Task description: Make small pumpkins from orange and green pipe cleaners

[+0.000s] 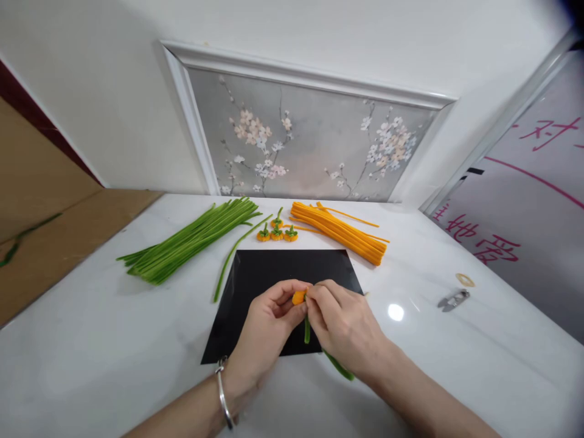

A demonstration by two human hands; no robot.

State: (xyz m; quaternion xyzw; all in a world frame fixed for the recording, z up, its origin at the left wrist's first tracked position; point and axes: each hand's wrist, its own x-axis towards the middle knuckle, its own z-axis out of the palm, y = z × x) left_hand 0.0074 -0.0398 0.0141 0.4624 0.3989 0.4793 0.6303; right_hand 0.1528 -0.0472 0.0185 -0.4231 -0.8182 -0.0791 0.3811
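Observation:
Over the black mat, my left hand (277,310) pinches a small orange pipe-cleaner piece (298,297) between thumb and fingers. My right hand (342,319) is closed against the same piece, its fingertips on a green pipe cleaner (307,330). One green end hangs down between the hands, and another green length (338,367) comes out below my right palm. My fingers cover where the green and orange parts meet. Beyond the mat sit several small orange pumpkin-like shapes (277,234) with green tops.
A bundle of green pipe cleaners (191,243) lies at the left, with a single green one (232,258) beside it. An orange bundle (342,234) is at the back right. Thread snips (455,300) and a tan ring (465,280) lie far right. The black mat (283,267) is under my hands.

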